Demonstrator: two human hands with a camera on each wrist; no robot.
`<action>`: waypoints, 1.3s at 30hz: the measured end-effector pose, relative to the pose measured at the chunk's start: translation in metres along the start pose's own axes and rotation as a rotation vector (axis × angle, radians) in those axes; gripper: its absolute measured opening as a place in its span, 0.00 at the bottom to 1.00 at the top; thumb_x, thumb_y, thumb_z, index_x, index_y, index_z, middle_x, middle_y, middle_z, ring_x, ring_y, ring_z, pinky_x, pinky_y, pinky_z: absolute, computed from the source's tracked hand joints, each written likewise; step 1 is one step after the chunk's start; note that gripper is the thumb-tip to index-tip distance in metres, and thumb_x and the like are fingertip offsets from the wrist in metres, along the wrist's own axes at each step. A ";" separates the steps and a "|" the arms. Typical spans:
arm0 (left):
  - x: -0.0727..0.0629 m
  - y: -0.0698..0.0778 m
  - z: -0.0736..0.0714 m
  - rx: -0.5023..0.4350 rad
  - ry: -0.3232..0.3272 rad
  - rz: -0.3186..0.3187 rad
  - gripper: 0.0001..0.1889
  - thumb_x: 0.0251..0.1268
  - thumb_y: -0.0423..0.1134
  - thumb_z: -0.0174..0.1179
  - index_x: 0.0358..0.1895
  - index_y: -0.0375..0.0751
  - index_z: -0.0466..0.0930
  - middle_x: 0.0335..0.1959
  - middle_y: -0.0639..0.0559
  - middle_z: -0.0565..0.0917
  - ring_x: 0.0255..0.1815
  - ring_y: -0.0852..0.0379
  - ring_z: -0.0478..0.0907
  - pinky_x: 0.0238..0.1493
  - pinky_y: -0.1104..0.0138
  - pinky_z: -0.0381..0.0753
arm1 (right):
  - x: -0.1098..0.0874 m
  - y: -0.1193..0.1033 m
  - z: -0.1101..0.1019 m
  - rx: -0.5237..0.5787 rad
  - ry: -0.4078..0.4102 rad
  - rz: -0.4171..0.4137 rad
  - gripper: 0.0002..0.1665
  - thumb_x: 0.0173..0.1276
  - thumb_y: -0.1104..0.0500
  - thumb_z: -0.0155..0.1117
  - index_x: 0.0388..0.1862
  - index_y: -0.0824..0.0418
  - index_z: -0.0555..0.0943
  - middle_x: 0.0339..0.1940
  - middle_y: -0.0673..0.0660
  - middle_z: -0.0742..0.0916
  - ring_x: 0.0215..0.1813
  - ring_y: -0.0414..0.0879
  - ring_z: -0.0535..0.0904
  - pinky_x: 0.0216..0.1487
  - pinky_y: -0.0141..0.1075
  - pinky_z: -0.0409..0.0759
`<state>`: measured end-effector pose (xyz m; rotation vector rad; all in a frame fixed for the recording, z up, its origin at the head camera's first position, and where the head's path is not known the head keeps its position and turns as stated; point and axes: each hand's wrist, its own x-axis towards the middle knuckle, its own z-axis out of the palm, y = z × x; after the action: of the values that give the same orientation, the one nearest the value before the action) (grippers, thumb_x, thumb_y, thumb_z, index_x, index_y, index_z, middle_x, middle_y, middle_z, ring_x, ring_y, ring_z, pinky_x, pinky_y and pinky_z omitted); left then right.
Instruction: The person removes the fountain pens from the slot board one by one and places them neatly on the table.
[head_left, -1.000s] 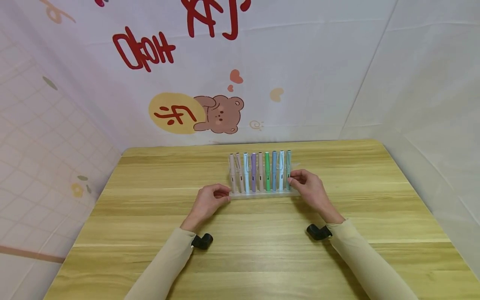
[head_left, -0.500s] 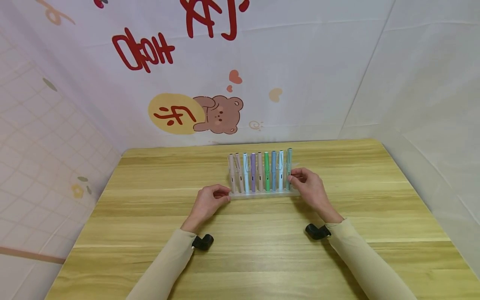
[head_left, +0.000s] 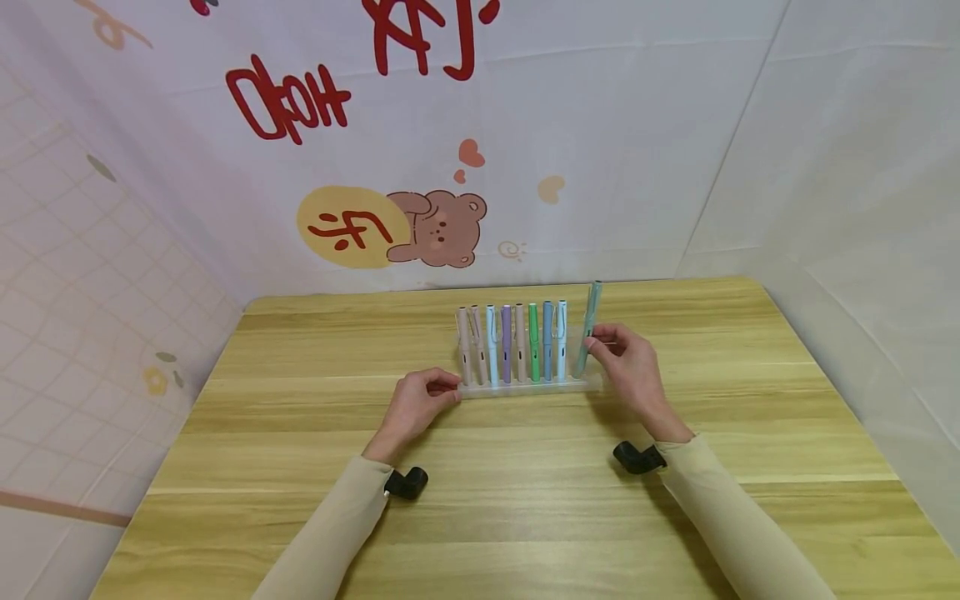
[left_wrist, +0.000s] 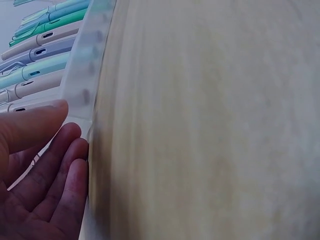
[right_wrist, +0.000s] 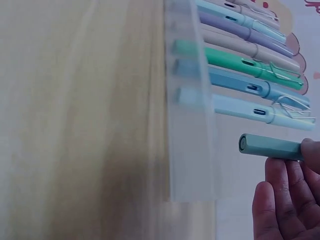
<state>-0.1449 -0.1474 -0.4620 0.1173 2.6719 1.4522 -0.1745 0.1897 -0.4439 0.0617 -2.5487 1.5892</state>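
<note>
A clear pen rack [head_left: 528, 388] stands on the table with several capped pens upright in a row. My left hand [head_left: 422, 407] is at its left end, thumb and fingers pinching the corner; the left wrist view shows the thumb [left_wrist: 37, 125] beside the nearest pen. With my right hand [head_left: 630, 371] I pinch a grey-green pen [head_left: 590, 325] between thumb and fingers, tilted to the right at the rack's right end. In the right wrist view the pen's lower end [right_wrist: 265, 145] is free of the rack, apart from the light blue pen [right_wrist: 245, 108].
Among the racked pens are a green pen [head_left: 534, 342], a purple pen [head_left: 507, 346] and a blue pen [head_left: 548, 342]. The wooden table [head_left: 510, 500] reaches back to a printed cloth wall [head_left: 615, 142] just behind the rack.
My right hand has drawn the grey-green pen up out of the rack's right end and tilted it rightward. The left hand stays at the rack's left end.
</note>
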 end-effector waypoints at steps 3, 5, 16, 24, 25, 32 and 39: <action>0.000 0.000 0.000 0.005 0.001 0.016 0.08 0.64 0.30 0.71 0.45 0.38 0.89 0.41 0.50 0.89 0.43 0.53 0.86 0.51 0.56 0.84 | 0.000 -0.002 -0.004 0.005 0.008 -0.008 0.20 0.78 0.54 0.65 0.56 0.69 0.82 0.50 0.65 0.89 0.48 0.53 0.85 0.45 0.24 0.78; 0.000 0.000 0.000 0.009 0.002 0.019 0.07 0.65 0.30 0.71 0.45 0.38 0.89 0.41 0.49 0.89 0.43 0.52 0.86 0.51 0.56 0.84 | -0.001 -0.002 -0.007 0.004 0.015 -0.011 0.20 0.77 0.54 0.66 0.56 0.69 0.83 0.49 0.65 0.89 0.47 0.52 0.85 0.44 0.25 0.78; 0.000 -0.001 0.001 0.022 0.007 0.012 0.07 0.65 0.31 0.71 0.45 0.40 0.90 0.42 0.50 0.89 0.44 0.53 0.86 0.52 0.56 0.83 | -0.006 0.000 -0.021 0.039 0.046 -0.019 0.21 0.77 0.53 0.66 0.56 0.69 0.83 0.48 0.64 0.89 0.45 0.45 0.86 0.46 0.25 0.80; 0.000 -0.001 0.001 0.022 0.015 0.020 0.07 0.65 0.31 0.72 0.45 0.40 0.90 0.41 0.51 0.89 0.43 0.54 0.85 0.51 0.56 0.83 | -0.012 0.005 -0.035 0.035 0.061 -0.002 0.21 0.76 0.52 0.67 0.56 0.68 0.83 0.47 0.64 0.89 0.44 0.43 0.86 0.45 0.25 0.79; 0.000 0.000 0.001 0.020 0.015 0.017 0.07 0.65 0.32 0.72 0.45 0.40 0.90 0.41 0.51 0.89 0.43 0.54 0.85 0.51 0.56 0.83 | -0.014 0.005 -0.037 0.037 0.061 0.002 0.21 0.76 0.52 0.67 0.56 0.68 0.84 0.47 0.63 0.89 0.44 0.44 0.86 0.45 0.25 0.79; 0.000 -0.002 0.002 0.017 0.009 0.022 0.07 0.65 0.31 0.71 0.45 0.39 0.90 0.42 0.51 0.89 0.44 0.54 0.85 0.52 0.56 0.83 | -0.017 0.011 -0.045 0.069 0.054 0.027 0.22 0.75 0.53 0.68 0.57 0.70 0.82 0.47 0.63 0.89 0.42 0.38 0.86 0.43 0.27 0.83; 0.000 -0.001 0.001 0.013 0.010 0.014 0.07 0.65 0.31 0.71 0.45 0.38 0.89 0.41 0.50 0.89 0.44 0.53 0.85 0.52 0.56 0.83 | -0.016 0.019 -0.046 0.087 0.039 0.062 0.23 0.76 0.55 0.67 0.56 0.74 0.81 0.46 0.66 0.87 0.39 0.34 0.85 0.42 0.31 0.86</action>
<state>-0.1443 -0.1468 -0.4636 0.1310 2.6945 1.4430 -0.1561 0.2387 -0.4436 -0.0396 -2.4746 1.7050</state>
